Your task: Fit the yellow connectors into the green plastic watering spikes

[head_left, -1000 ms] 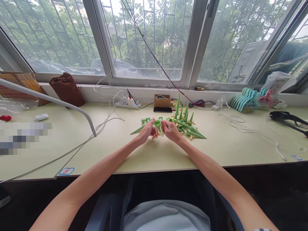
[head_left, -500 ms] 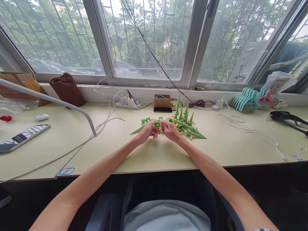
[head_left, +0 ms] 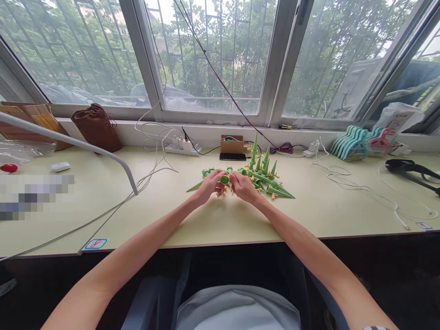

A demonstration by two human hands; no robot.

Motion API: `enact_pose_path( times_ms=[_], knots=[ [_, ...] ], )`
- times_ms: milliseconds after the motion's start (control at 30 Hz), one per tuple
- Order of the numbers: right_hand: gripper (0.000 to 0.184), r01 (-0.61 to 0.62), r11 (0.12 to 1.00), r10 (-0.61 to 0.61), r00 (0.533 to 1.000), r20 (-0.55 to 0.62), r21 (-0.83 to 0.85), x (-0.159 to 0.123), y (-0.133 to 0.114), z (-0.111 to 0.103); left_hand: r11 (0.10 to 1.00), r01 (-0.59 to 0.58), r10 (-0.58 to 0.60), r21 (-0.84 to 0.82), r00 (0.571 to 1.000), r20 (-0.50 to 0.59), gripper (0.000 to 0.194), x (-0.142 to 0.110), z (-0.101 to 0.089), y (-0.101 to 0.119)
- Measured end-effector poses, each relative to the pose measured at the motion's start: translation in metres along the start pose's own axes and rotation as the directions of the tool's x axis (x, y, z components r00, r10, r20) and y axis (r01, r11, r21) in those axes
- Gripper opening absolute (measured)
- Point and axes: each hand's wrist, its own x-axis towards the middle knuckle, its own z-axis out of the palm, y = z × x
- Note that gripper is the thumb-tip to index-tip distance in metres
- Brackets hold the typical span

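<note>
Between my hands is a green plant watering spike (head_left: 224,179), its round open socket facing me; the rest is largely hidden by fingers. My left hand (head_left: 209,187) curls around its left side, with a bit of yellow showing below the fingers. On the other side, my right hand (head_left: 242,186) is closed in a pinch against the same piece; its fingertips are partly hidden. Just right of this hand lies a heap of green spikes (head_left: 280,189) with yellow valves, several standing upright. Behind my left hand, another green spike (head_left: 195,185) points left, near some green sockets (head_left: 205,173).
A phone (head_left: 232,156) lies before a small cardboard box (head_left: 231,145) at the back. A power strip (head_left: 183,149) and loose white cables (head_left: 156,172) are to the left. Teal hangers (head_left: 349,143) and black goggles (head_left: 412,173) sit right. A grey curved bar (head_left: 103,151) crosses the left side.
The green socket has turned slightly between my fingers, and my left fingers have shifted a little around it. Both arms stay almost in place.
</note>
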Motion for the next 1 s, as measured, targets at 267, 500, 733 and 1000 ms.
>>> enact_pose_path(
  times_ms=[267, 500, 733, 1000],
  knots=[
    [0.038, 0.006, 1.000, -0.006, 1.000, -0.013, -0.020, 0.001, 0.003, 0.001, 0.993, -0.066, 0.066, 0.102, 0.998, 0.002, 0.040, -0.004, 0.001, 0.004],
    [0.042, -0.024, 1.000, 0.023, 0.999, -0.027, -0.007, 0.001, 0.001, -0.001, 0.969, -0.158, 0.152, 0.193, 0.987, 0.046, 0.043, -0.005, 0.002, 0.002],
    [0.047, -0.038, 0.998, 0.036, 0.998, -0.046, -0.041, 0.001, -0.003, -0.004, 0.933, -0.233, 0.219, 0.274, 0.973, 0.078, 0.048, -0.006, 0.003, -0.003],
    [0.047, -0.042, 0.996, 0.037, 0.997, -0.068, -0.080, 0.003, -0.002, -0.003, 0.839, -0.332, 0.325, 0.431, 0.941, 0.093, 0.044, -0.008, 0.003, -0.006]
  ],
)
